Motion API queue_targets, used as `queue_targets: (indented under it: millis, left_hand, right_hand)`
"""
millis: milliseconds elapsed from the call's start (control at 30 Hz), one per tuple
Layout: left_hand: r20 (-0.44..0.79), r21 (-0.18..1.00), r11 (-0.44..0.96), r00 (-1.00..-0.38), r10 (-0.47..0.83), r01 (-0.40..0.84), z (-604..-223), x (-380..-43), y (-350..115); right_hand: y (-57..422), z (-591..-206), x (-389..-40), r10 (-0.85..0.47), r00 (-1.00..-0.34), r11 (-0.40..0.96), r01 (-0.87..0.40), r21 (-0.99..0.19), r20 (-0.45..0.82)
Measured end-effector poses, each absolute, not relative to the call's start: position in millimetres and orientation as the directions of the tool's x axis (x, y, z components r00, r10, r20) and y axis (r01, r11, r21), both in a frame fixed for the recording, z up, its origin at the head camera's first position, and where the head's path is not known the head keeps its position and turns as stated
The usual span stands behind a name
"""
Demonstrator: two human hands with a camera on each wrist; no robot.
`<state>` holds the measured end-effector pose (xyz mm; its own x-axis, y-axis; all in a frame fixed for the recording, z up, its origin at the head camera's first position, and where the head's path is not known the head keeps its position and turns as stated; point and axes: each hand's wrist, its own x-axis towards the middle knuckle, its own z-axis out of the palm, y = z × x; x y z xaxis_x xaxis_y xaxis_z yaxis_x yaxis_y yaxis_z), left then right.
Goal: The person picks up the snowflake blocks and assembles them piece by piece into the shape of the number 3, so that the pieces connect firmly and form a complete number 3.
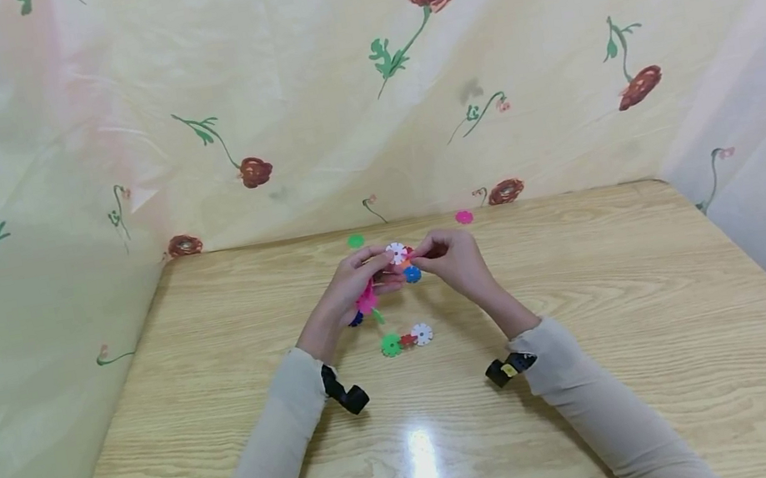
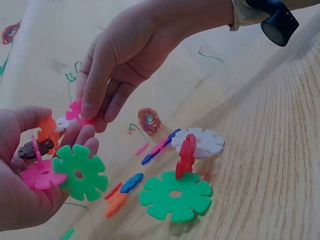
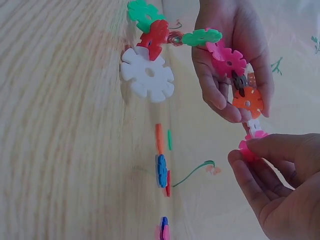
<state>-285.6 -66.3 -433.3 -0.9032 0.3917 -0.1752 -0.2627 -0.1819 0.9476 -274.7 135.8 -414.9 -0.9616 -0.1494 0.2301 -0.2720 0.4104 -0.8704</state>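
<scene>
We are watching the left hand (image 1: 353,285) curling its fingers around a chain of flower discs (image 3: 237,57), its green disc (image 2: 91,182), pink discs (image 2: 32,176) and orange disc (image 3: 242,104) showing past the palm. The right hand (image 1: 453,257) is pinching a pink piece (image 3: 248,150) between thumb and finger, holding it against the white piece (image 1: 391,254) at the chain's far end; we are not managing to tell whether the two are interlocking.

A joined green, red and white trio (image 1: 407,340) is lying nearer the person, just below the hands. Beyond the fingers, a blue disc (image 1: 413,274) is resting close behind, while a loose green disc (image 1: 356,241) and a loose pink disc (image 1: 464,217) are sitting near the back edge.

We are seeing the tabletop (image 1: 614,302) stretching to both sides of the arms, its back edge meeting the flowered cloth (image 1: 324,113).
</scene>
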Motion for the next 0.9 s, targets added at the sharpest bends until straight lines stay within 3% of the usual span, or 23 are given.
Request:
queue_targets:
  millis: [400, 667, 800, 900]
  left_hand:
    - [-0.177, 0.950, -0.175, -0.910, 0.375, -0.257, -434, -288, -68]
    - [-0.192, 0.943, -0.197, -0.921, 0.339, -0.269, -430, -291, -76]
    - [-0.215, 0.930, -0.225, -0.926, 0.311, -0.291, -426, -292, -81]
    - [-0.228, 0.924, -0.235, -0.927, 0.297, -0.303, -423, -293, -84]
  right_hand:
    - [133, -416, -273, -0.131, -0.964, 0.416, -0.267, -0.869, 0.233]
    - [137, -414, -269, -0.168, -0.972, 0.452, -0.223, -0.864, 0.164]
    - [142, -416, -264, -0.263, -0.954, 0.510, -0.262, -0.819, 0.142]
    - [141, -418, -259, -0.415, -0.901, 0.544, -0.355, -0.760, 0.125]
